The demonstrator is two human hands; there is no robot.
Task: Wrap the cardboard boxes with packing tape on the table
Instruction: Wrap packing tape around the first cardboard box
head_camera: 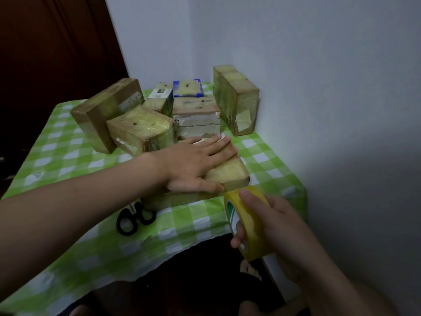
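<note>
A flat cardboard box [230,173] lies near the table's front edge, partly covered in yellowish tape. My left hand [193,164] lies flat on its top with fingers straight, pressing it down, the thumb along its front edge. My right hand [271,222] grips a roll of yellow packing tape [248,222] just in front of the box's near right corner, over the table edge. A short strip of tape runs from the roll to the box's front face.
Several taped boxes [141,128] stand at the back, a tall one [237,103] against the wall. Black-handled scissors [134,217] lie left of the box on the green checked tablecloth [68,156]. White walls close the right and back. A bare foot shows below.
</note>
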